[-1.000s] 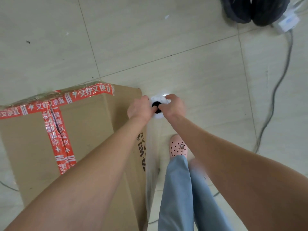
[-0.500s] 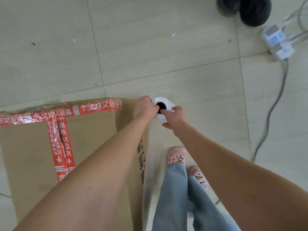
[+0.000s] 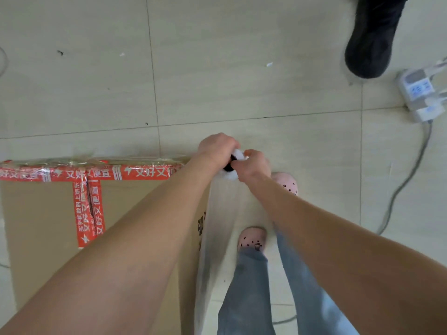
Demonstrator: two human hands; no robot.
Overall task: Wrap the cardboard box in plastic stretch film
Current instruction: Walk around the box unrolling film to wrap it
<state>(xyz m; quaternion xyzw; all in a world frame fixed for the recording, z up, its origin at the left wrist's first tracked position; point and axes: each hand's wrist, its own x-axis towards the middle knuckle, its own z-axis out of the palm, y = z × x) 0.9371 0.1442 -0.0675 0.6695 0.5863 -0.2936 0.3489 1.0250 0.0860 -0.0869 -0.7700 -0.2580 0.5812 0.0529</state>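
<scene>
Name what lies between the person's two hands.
The white stretch film roll, its dark core facing the camera; the left hand and right hand both hold it. The head view shows this.

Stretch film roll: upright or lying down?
Upright: the stretch film roll shows its dark core hole from above; film hangs beside the cardboard box.

Brown cardboard box (image 3: 43,221), red-white printed tape (image 3: 135,172), pink clogs (image 3: 252,239), blue jeans (image 3: 246,293)

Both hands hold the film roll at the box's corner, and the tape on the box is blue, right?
Only the colour is wrong: the head view shows the tape is red with white print. The left hand and right hand do hold the film roll at a corner of the cardboard box.
</scene>
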